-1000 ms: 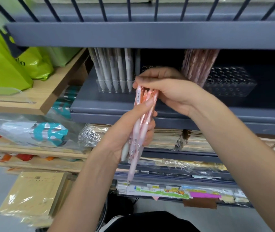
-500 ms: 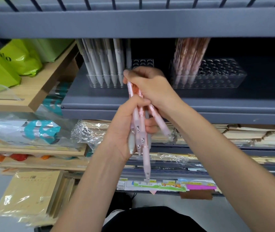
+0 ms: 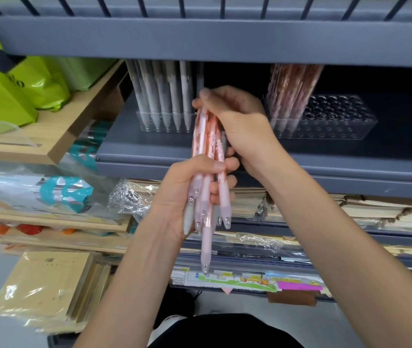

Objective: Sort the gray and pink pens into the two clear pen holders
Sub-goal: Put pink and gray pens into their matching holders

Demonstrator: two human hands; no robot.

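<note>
My left hand (image 3: pixel 187 194) grips a bundle of pens (image 3: pixel 206 177), mostly pink with at least one gray, tips pointing down. One pink pen hangs lower than the others. My right hand (image 3: pixel 240 124) holds the upper ends of the bundle from the right, fingers curled over them. Behind, on the gray shelf (image 3: pixel 300 156), the left clear holder (image 3: pixel 164 124) carries several gray pens (image 3: pixel 164 91). The right clear holder (image 3: pixel 338 121) has pink pens (image 3: pixel 292 91) at its left end and open holes to the right.
The shelf above (image 3: pixel 199 41) overhangs both holders. Green bags (image 3: pixel 11 86) sit on a wooden shelf at left. Wrapped paper stacks (image 3: pixel 350 207) fill the lower shelves, and tan packs (image 3: pixel 46 290) lie near the floor.
The pink pen that my right hand had angled out to the right is back in line with the bundle. My right hand has shifted slightly up along the pen tops.
</note>
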